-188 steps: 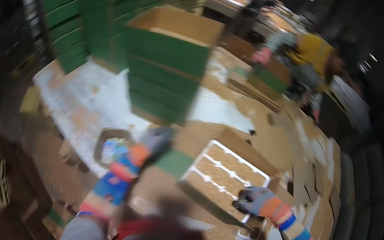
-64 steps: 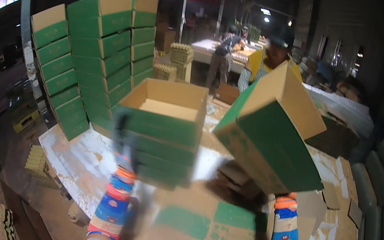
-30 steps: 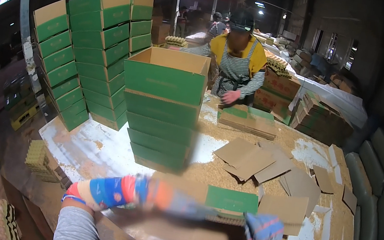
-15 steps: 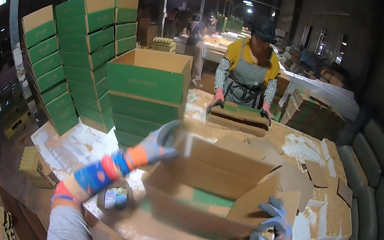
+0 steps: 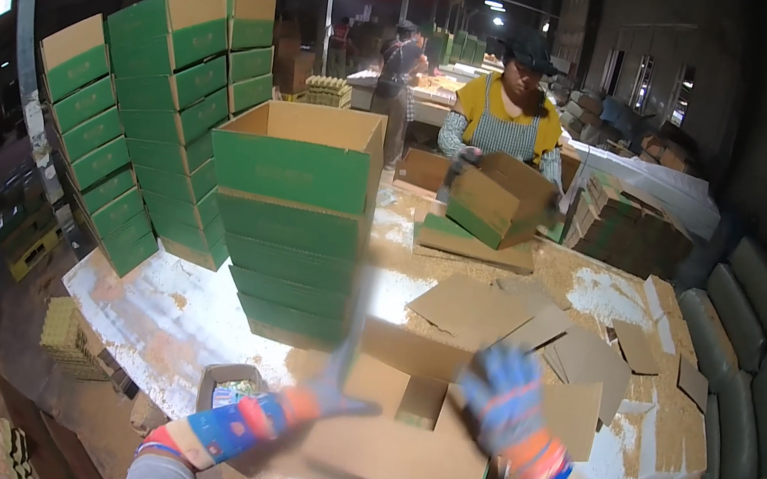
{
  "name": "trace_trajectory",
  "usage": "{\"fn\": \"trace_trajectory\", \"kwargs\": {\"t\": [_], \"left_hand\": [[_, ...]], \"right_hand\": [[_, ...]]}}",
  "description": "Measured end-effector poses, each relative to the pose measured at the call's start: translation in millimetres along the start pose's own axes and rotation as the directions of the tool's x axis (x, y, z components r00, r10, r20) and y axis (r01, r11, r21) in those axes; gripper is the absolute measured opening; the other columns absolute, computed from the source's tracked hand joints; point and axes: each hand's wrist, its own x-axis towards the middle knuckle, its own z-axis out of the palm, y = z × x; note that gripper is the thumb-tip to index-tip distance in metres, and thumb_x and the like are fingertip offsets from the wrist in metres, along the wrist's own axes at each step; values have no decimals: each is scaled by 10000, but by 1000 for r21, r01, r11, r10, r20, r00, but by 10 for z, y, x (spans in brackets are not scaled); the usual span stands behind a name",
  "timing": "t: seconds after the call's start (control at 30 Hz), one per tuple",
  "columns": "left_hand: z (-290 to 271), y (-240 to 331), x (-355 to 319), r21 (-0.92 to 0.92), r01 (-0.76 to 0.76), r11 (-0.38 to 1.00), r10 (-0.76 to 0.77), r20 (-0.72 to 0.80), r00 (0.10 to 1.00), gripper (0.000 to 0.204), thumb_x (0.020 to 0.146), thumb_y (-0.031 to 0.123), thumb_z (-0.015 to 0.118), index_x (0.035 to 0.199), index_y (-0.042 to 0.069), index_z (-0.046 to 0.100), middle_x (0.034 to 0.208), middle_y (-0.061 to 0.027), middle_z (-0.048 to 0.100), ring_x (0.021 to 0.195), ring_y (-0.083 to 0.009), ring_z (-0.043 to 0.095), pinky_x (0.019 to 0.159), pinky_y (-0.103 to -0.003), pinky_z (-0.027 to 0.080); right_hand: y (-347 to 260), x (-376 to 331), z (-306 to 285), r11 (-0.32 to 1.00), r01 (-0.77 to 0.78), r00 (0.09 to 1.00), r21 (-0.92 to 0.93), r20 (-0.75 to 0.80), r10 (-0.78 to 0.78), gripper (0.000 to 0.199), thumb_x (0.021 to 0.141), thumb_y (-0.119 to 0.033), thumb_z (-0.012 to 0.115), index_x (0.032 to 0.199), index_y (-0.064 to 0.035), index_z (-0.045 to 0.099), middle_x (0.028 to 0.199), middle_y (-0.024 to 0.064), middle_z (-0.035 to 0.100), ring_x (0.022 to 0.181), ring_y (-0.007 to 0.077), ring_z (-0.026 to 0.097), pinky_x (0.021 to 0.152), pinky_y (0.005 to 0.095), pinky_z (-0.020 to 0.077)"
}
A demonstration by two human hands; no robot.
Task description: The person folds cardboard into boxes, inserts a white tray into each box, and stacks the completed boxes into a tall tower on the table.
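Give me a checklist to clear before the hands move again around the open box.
1. Open box open at the top: ok.
2. Left hand free, fingers spread: ok.
3. Right hand off the box: cannot tell; it is blurred over the right side.
4. Table free of loose pieces: not ok; flat cardboard lies beyond the box.
5. Co-worker clear of the box: ok, across the table.

There on the tabletop [image 5: 190, 304], an open carton [image 5: 407, 462] sits between the spread left hand [image 5: 326, 396] and right hand [image 5: 503, 400]; opposite, a co-worker [image 5: 504, 136] holds another box [image 5: 493, 202].
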Motion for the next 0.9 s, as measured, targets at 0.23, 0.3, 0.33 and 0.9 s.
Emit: {"fn": "trace_trajectory", "kwargs": {"t": [0.23,0.3,0.33,0.9], "left_hand": [[-172,335,87,599,-193,777,320,-112,941,1221,486,586,811,1382,-26,250,1400,-311,217,1301,-458,229,1089,-453,240],[-196,181,81,115,155,981,-170,130,977,1035,609,519,782,1363,-15,316,1362,-244,348,1256,-338,354,1038,-395,319],[-168,120,79,-106,392,914,-337,342,877,943,670,486,768,1354,-9,349,1342,-211,414,1233,-278,417,1012,-366,358],[404,-629,-1122,664,-81,743,41,77,996,514,759,111,571,1239,-40,466,1304,-250,444,1238,-370,410,1050,-427,315]], "right_hand": [[-124,-450,139,818,-373,698,438,713,-64,539,740,-533,615,1053,-94,615,1005,188,589,932,318,556,845,363,439],[-242,-666,97,914,-277,887,295,445,125,701,747,-514,652,1270,-76,490,1187,202,534,1069,329,525,920,364,417],[-290,-880,235,909,-291,878,297,460,131,701,747,-514,652,1270,-76,490,1187,202,534,1069,329,525,920,364,417],[-804,-2020,774,261,-813,536,521,491,687,661,672,-312,794,1207,-22,536,1159,167,572,1044,280,558,891,365,451]]}}
